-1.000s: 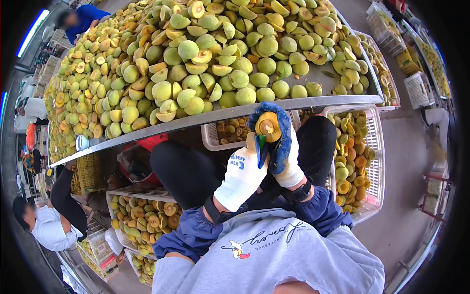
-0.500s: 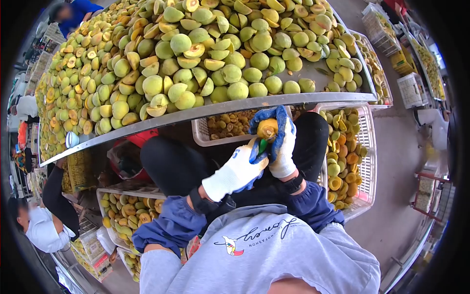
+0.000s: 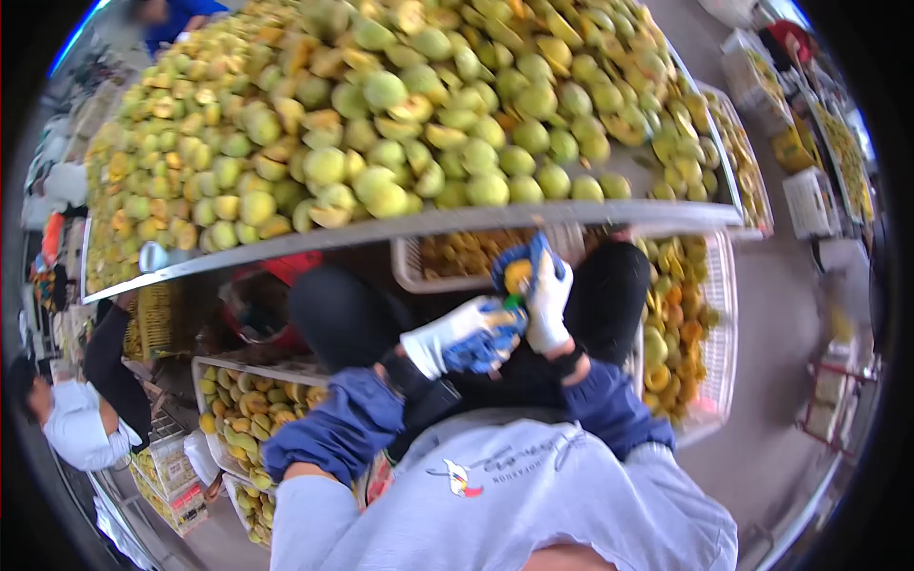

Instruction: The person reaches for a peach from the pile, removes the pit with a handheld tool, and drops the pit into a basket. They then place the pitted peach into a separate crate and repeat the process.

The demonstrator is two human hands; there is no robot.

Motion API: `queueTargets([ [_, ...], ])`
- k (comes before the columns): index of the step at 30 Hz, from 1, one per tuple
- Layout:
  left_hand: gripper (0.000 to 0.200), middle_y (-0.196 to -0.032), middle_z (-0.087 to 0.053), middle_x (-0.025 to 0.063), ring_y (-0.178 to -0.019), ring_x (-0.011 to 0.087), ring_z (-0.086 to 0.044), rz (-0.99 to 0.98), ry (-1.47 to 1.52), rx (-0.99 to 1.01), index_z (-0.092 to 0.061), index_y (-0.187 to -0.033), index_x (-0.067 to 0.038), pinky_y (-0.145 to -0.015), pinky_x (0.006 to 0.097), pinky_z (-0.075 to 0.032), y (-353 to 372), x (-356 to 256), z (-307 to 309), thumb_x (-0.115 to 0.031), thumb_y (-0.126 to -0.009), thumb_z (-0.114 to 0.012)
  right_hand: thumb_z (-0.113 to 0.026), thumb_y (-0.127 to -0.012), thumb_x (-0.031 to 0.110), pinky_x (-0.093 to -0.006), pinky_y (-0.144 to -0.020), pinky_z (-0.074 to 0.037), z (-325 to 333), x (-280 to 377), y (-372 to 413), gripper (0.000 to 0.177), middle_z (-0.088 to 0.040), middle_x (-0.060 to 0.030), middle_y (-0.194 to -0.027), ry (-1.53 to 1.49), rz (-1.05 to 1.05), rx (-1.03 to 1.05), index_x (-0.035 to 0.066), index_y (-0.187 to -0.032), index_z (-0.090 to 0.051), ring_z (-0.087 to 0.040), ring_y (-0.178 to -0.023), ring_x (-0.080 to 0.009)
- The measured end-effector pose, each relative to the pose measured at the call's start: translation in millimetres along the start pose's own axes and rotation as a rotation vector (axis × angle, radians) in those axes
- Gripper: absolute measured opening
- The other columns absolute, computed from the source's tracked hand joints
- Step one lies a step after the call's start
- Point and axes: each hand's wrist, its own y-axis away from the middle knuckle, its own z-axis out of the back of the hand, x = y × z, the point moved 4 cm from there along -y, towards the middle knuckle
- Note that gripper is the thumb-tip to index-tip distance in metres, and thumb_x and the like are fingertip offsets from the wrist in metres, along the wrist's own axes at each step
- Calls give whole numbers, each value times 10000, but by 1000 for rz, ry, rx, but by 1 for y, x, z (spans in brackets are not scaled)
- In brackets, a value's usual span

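Both hands wear white gloves with blue palms. My right hand (image 3: pixel 549 293) is closed round a yellow-orange fruit (image 3: pixel 518 276) over my lap. Just left of it, my left hand (image 3: pixel 466 335) is closed on a small tool with a green handle (image 3: pixel 513 303), held against the lower side of the fruit. The tool's tip is hidden. Above the hands, a metal-edged table (image 3: pixel 428 224) bears a large heap of green and yellow fruit (image 3: pixel 326 166), many cut in halves. Under its edge, a white crate (image 3: pixel 407 271) of small brown-orange pieces stands just beyond my hands.
A white crate of halved fruit (image 3: pixel 721 324) stands to the right, and others (image 3: pixel 205 381) to the lower left. A red tub (image 3: pixel 286 269) lies under the table. A white cup (image 3: pixel 152 255) is on its left edge. A person (image 3: pixel 86 428) sits at far left; another (image 3: pixel 186 21) is at top left.
The view has shifted and blurred slightly. My left hand has turned and its fingers have curled further round the green-handled tool. The fruit remains in my right hand.
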Motion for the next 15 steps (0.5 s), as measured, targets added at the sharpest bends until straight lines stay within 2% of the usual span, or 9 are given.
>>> queueTargets([
  [1, 279, -644, -475, 0, -452, 87, -420, -75, -130, 55, -566, -912, -84, -403, 227, -335, -2, -1, 4, -316, -981, -427, -517, -968, 360, -278, -501, -459, -2, 0, 2, 426, -623, -74, -649, -7, -68, 49, 11, -749, -630, -562, -522, -148],
  [2, 293, -623, -467, -12, -436, 83, -413, -106, -225, -117, -567, -922, -88, -400, 225, -334, 5, -3, -1, -333, -980, -417, -521, -964, 360, -296, -501, -466, -1, -10, -3, 406, -610, -76, -646, -85, -217, 93, 27, -749, -608, -563, -519, -170],
  [4, 239, -613, -446, -27, -431, 62, -389, 35, 85, 328, -559, -919, -115, -401, 208, -319, -8, 3, 21, -319, -980, -450, -496, -970, 349, -331, -512, -464, 0, -30, -12, 366, -567, -72, -644, -135, -413, 275, 76, -731, -539, -554, -539, -205],
  [5, 222, -615, -426, -38, -432, 57, -375, -5, -20, 265, -549, -913, -134, -396, 205, -304, -8, 2, 27, -316, -984, -441, -503, -967, 346, -331, -513, -470, -3, -31, -11, 354, -573, -78, -646, -109, -415, 276, 78, -740, -539, -561, -543, -206],
  [7, 216, -605, -398, -58, -433, 50, -356, -32, -14, 281, -546, -877, -158, -379, 203, -275, -6, 1, 26, -311, -990, -444, -509, -963, 357, -328, -492, -479, 1, -40, -16, 355, -581, -82, -626, -22, -369, 225, 73, -755, -553, -569, -521, -211],
  [9, 205, -580, -370, -72, -432, 39, -347, 45, 84, 435, -537, -837, -170, -372, 196, -256, -17, 3, 32, -298, -984, -474, -521, -951, 387, -323, -460, -495, 8, -50, -20, 430, -623, -102, -632, 101, 8, -111, 11, -765, -614, -585, -481, -217],
  [10, 203, -560, -345, -87, -430, 30, -333, -37, -79, 296, -526, -814, -182, -371, 188, -237, -13, -4, 32, -292, -981, -488, -526, -948, 391, -325, -468, -502, 7, -56, -23, 433, -629, -101, -640, 55, -50, -40, 7, -768, -616, -592, -489, -215],
  [12, 229, -569, -341, -94, -429, 29, -321, -87, -113, 262, -515, -802, -188, -373, 189, -226, -14, -13, 42, -309, -990, -465, -544, -940, 386, -329, -467, -506, 6, -73, -33, 413, -627, -91, -632, -92, -245, 68, 15, -777, -622, -593, -486, -207],
  [15, 254, -580, -328, -94, -425, 33, -305, -18, 226, 371, -502, -798, -190, -381, 190, -232, -30, -22, 57, -324, -1002, -432, -502, -893, 560, -397, -630, -536, 34, -131, -68, 491, -664, -96, -825, -157, -607, 87, 88, -933, -630, -642, -717, -252],
])
